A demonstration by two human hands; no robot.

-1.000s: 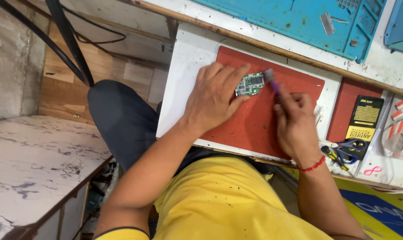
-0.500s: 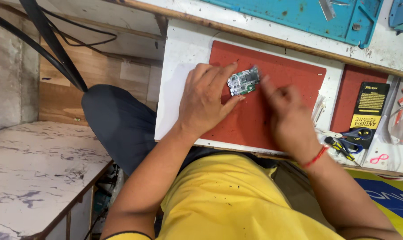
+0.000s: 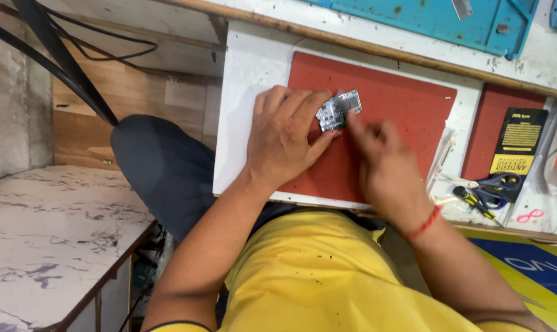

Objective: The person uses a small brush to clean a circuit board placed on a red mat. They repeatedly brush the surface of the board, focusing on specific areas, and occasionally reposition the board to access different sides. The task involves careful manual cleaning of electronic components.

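On the 1 red mat (image 3: 407, 117), the left grip (image 3: 288, 144) pinches 1 circuit board (image 3: 337, 110); right grip (image 3: 383, 169) blurred, state unclear

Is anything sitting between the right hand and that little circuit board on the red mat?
Nothing visible does. The left hand pinches the small circuit board over the red mat, and the right hand, blurred, has its fingertips right at the board's edge. The scissors lie off to the side.

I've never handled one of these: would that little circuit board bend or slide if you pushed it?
Probably stiff: the circuit board looks flat and thin in the left hand. Likely light, since fingertips alone steady it. Sliding seems unlikely on the red mat, which looks matte.
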